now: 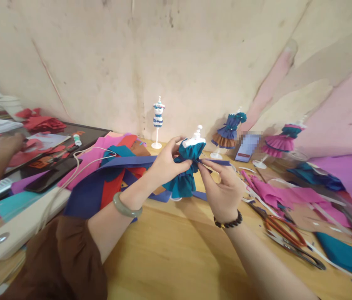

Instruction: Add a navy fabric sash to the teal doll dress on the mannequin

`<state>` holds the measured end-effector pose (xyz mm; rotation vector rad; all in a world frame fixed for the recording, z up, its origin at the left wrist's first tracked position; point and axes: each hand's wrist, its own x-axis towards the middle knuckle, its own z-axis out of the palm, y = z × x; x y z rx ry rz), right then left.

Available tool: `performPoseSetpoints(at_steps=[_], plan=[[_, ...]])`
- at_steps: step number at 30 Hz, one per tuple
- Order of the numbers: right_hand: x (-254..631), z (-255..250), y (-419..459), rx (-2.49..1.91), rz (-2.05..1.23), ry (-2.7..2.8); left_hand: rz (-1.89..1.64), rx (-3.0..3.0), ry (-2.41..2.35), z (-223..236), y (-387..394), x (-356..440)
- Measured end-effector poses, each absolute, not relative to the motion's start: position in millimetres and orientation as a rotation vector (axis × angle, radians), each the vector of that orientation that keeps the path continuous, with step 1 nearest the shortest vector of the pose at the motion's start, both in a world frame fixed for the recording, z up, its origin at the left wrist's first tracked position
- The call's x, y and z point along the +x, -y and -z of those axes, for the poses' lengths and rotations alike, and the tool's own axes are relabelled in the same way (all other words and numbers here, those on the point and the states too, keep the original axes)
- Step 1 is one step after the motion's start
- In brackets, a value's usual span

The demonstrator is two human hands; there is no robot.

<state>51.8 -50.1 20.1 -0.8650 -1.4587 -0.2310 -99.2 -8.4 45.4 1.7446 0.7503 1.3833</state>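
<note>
Your L hand (170,161) grips the white torso-shaped mini form (195,139) w/ gathered teal fabric dress (184,185) at 12 o'clock, R hand (224,189) pinches flat navy strip (221,163); prob. waist-cinching, needs steady tension.

Toward the near edge, the middle of the worktop (163,258) offers a bare lane, its far end closed by the teal-dressed mannequin (194,152). Looped cable (76,164) and a long white box (22,231) block the left side; scissors (297,233) and crumpled pink fabric (269,191) crowd the right.
</note>
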Motion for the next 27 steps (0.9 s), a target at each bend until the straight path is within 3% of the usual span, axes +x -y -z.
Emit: performPoseSetpoints(at_steps=[27], plan=[[60.5, -9.3, 41.9, -0.664, 0.475, 1.795, -1.392, 1.894, -0.758, -47.5, 11.3, -98.0]])
